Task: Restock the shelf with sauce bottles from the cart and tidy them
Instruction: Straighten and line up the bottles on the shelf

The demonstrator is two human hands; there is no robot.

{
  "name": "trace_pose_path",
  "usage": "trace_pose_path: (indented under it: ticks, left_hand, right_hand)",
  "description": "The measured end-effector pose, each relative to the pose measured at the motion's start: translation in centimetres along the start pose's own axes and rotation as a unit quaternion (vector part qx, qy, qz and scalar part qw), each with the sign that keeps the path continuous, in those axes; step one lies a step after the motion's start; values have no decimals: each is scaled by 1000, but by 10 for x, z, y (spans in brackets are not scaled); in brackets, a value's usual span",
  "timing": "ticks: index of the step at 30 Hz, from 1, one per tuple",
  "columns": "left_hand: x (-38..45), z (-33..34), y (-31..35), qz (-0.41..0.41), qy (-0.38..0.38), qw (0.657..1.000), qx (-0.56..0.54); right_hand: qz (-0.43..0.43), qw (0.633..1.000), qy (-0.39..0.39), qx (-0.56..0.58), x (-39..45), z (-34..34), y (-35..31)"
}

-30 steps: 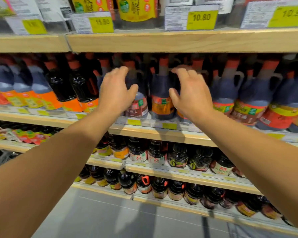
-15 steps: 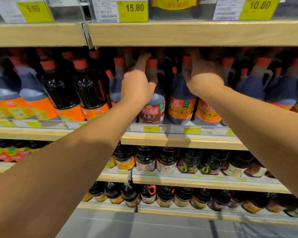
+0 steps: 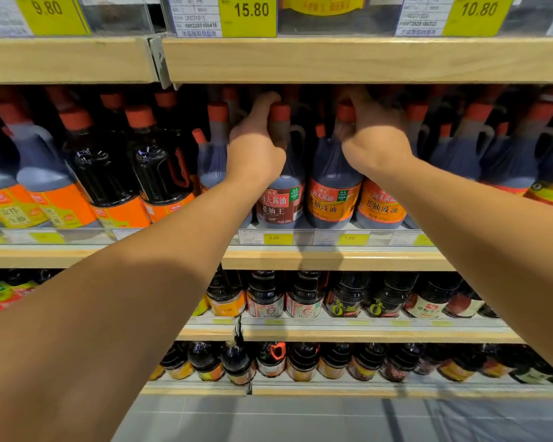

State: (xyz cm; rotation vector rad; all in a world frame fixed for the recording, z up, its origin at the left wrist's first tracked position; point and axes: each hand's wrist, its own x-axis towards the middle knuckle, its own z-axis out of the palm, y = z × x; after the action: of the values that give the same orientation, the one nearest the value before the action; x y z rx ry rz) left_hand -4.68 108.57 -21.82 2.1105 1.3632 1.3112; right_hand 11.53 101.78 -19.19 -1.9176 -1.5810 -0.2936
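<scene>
Both hands are up on the middle shelf (image 3: 332, 260), among the sauce bottles. The left hand (image 3: 257, 148) wraps its fingers around the neck of the bottle with the dark red label (image 3: 280, 204). The right hand (image 3: 375, 145) curls around the neck of the bottle with the orange label (image 3: 332, 202) just beside it. The bottles stand packed close, touching each other. If a hand pulls too fast, a bottle could tip, bump its neighbors and knock one off the front edge. Holding only the thin neck could let a heavy bottle slip. The cart is not in view.
</scene>
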Motion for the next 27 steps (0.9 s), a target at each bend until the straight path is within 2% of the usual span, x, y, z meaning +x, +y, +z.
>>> trace_pose_path:
  ticks: [7, 13, 19, 24, 27]
  left_hand:
    - [4, 0, -4, 2, -7, 1000, -22]
    - [0, -4, -3, 11, -16, 1000, -23]
    - [-31, -40, 7, 24, -54, 998, 13]
    - [-65, -96, -27, 35, -30, 994, 99]
    - [-67, -133, -51, 16, 7, 991, 131]
  right_hand:
    - [21, 999, -20, -23, -4, -5, -4]
    - [32, 999, -6, -38, -9, -5, -10]
    - [31, 997, 16, -69, -36, -9, -28]
    - [-97, 994, 31, -48, -63, -4, -71]
    - [-122, 993, -2, -2, -61, 5, -101]
